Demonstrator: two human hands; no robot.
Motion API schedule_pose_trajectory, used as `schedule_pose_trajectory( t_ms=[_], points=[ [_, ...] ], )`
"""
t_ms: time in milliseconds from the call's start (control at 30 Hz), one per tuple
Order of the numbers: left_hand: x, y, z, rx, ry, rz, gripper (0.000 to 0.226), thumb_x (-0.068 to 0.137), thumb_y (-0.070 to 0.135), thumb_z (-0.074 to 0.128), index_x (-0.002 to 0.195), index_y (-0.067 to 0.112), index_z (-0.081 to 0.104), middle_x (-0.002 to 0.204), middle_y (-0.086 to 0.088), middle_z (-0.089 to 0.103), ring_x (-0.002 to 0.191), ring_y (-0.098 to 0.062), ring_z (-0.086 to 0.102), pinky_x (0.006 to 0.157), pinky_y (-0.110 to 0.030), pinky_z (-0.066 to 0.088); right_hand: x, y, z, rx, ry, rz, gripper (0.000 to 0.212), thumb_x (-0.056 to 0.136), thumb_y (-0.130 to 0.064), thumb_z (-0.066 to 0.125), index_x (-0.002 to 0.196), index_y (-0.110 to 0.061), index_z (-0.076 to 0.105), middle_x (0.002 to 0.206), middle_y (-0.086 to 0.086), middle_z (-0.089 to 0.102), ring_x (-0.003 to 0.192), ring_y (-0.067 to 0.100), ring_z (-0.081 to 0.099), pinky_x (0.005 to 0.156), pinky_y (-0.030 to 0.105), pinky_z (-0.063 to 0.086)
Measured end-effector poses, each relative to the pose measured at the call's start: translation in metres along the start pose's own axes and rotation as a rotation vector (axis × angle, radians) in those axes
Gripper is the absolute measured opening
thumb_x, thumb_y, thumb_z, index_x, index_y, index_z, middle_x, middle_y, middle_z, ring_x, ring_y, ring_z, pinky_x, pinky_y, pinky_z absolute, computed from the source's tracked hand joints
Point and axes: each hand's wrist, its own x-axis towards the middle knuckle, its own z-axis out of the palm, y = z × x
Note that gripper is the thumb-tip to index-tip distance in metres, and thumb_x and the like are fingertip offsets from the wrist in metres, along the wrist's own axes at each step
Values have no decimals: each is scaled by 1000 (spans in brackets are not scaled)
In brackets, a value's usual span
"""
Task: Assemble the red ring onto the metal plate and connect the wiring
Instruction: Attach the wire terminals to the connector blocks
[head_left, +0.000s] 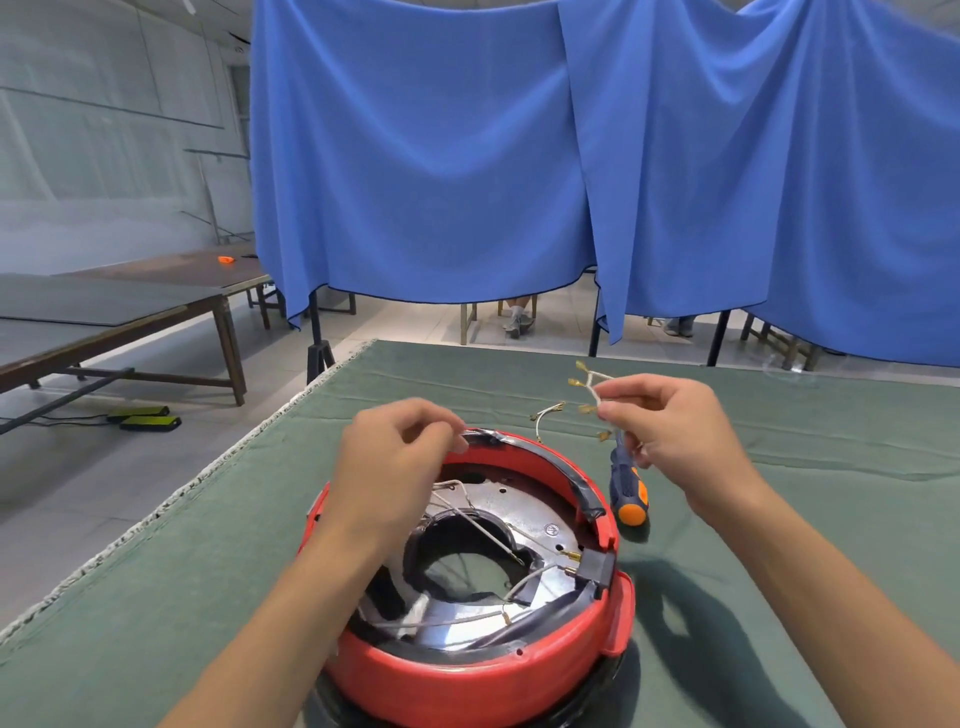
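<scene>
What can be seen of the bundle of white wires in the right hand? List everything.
The bundle of white wires is a small cluster of thin, pale, fabric-looking leads, each ending in a brass-coloured flat terminal. At least four terminals fan out to the left and downward. The right hand pinches the leads between thumb and fingers, holding them in the air above the green cloth, behind the red ring and above the screwdriver. It is connected to nothing that shows.
</scene>
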Motion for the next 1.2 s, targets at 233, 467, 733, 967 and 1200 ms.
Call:
schedule_pose_trajectory(
  t_ms=[233, 467, 733, 967, 1200],
  points=[
    [5, -14, -27, 136, -7, -1, 31, 79, -4, 54, 73, 20, 72, 70, 8, 72, 62, 0, 61, 58, -17, 44, -24, -7, 42, -154, -215, -98, 26, 87, -4, 62, 103, -25, 66, 69, -8, 59, 47, 3, 54, 44, 15, 40],
    [13, -43, -51, 256, 74, -202, 29, 85, -3, 51, 91, 21, 66, 93, 1, 68, 88, -13, 62, 77, -27, 48, -33, 1, 56, -694, -285, -209, 33, 96, -16, 42, 125, -20, 55, 105, 3, 60, 102, 26, 55, 85, 36, 45],
    [12, -54, -44, 185, 12, -278, 24, 92, 11, 57, 75, 23, 68, 75, 9, 68, 70, -5, 60, 62, -19, 40, -34, 5, 70, -956, -364, -218, 27, 90, -18, 46, 110, -23, 63, 110, 1, 65, 106, 29, 58, 71, 34, 40],
    [10, -56, -39, 160, 23, -290, 26, 91, 12, 57, 72, 27, 67, 79, 5, 70, 78, -16, 64, 75, -30, 46, -26, 7, 68, -928, -262, -237, 31, 88, -14, 47, 109, -26, 65, 113, 0, 63, 103, 28, 60, 78, 32, 47],
    [12, -57, -37, 190, 8, -289, 22, 91, 13, 57, 76, 25, 68, 80, 3, 71, 81, -18, 65, 81, -34, 49, -13, 4, 79, -1155, -317, -296, 20, 92, -30, 50, 94, -17, 65, 97, 5, 64, 86, 30, 58, 65, 29, 34]
  ],
)
